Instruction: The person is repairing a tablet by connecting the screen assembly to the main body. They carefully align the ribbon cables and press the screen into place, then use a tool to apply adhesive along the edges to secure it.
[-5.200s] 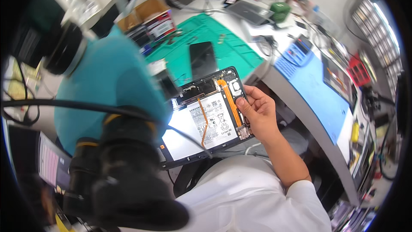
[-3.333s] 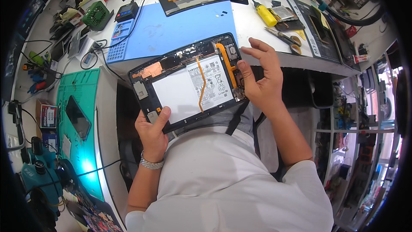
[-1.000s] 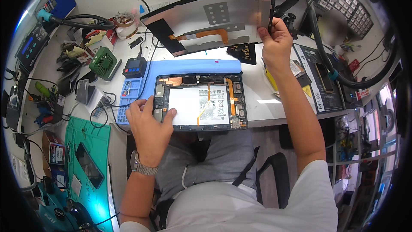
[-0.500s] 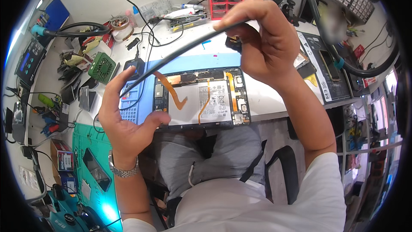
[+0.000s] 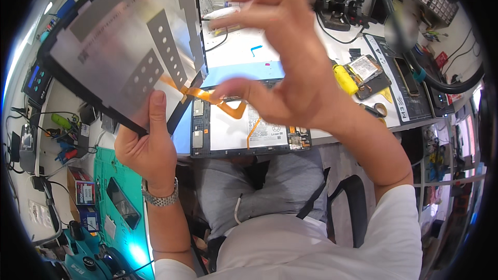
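My left hand (image 5: 148, 153) grips the lower edge of a tablet screen panel (image 5: 111, 36), its thumb on the panel's back. The panel stands tilted up at the left, showing a silvery back with grey perforated strips. An orange flex cable (image 5: 236, 110) hangs from it over the tablet body. My right hand (image 5: 301, 72) is raised over that body, open, with fingers spread and blurred. Its thumb is beside the flex cable; I cannot tell whether they touch. The opened tablet body (image 5: 199, 148) lies at the bench's near edge, with its white battery (image 5: 223, 129) exposed.
A blue mat (image 5: 233, 72) lies under the tablet body. To the right are a yellow roll (image 5: 344, 79), an opened phone (image 5: 373, 75) and a dark mat (image 5: 397, 91). A phone (image 5: 123, 203) rests on the green mat (image 5: 106, 163) at the left. A microscope stand (image 5: 337, 18) is behind.
My left hand has turned the screen panel upright and leftward, so its back now shows. My right hand has let go of the panel's edge and dropped toward the flex cable.
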The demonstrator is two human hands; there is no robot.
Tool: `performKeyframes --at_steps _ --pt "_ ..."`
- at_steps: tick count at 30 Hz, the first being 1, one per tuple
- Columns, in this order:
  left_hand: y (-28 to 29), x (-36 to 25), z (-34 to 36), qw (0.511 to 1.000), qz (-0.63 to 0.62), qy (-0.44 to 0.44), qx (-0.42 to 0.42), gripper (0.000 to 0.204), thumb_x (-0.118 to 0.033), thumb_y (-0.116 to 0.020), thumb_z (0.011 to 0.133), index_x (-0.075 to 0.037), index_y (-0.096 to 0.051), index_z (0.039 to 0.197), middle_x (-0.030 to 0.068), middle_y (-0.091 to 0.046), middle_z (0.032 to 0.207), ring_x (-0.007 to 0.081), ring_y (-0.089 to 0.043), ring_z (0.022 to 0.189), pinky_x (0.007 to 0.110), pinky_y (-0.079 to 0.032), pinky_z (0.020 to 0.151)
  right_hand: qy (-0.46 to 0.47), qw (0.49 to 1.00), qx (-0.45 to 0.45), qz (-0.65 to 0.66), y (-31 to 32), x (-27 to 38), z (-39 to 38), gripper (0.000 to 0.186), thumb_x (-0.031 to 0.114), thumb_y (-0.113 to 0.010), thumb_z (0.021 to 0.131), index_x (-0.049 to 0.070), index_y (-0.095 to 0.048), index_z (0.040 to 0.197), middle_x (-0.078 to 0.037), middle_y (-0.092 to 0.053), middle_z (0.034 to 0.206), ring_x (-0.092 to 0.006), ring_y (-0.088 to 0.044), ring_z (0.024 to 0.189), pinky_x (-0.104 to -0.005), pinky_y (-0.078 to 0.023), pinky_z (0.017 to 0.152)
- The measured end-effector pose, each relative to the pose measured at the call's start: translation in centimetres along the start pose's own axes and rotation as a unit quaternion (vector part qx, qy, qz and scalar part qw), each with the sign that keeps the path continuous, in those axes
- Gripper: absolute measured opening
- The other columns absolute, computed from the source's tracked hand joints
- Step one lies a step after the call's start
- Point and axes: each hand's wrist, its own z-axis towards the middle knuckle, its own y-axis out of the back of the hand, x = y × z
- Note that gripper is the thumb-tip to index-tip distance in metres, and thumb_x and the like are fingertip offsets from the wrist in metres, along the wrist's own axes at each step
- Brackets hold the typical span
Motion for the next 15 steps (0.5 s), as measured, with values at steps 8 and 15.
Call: performKeyframes --at_steps 8,15 --pt "-1.3 -0.6 -0.1 0.995 -0.034 0.092 0.002 0.023 -0.009 -0.083 0.101 0.006 -0.081 0.119 0.0097 -0.082 0.113 0.0104 -0.072 0.098 0.025 -0.057 0.089 -0.039 0.991 0.131 0.006 -2.7 -0.2 -6.9 0.032 0.003 -0.088 0.080 0.010 -0.077 0.109 -0.005 -0.067 0.106 -0.0269 -0.063 0.103 -0.0403 -0.045 0.088" --pt "-1.9 0.3 -0.8 0.958 -0.156 0.238 -0.036 0.023 -0.014 -0.083 0.103 0.004 -0.080 0.117 0.0068 -0.080 0.111 0.0103 -0.070 0.095 0.026 -0.055 0.086 -0.045 0.993 0.107 -0.022 -2.2 -1.0 -7.5 0.029 -0.004 -0.077 0.073 0.006 -0.078 0.100 -0.008 -0.067 0.099 -0.0276 -0.063 0.094 -0.0390 -0.052 0.077"
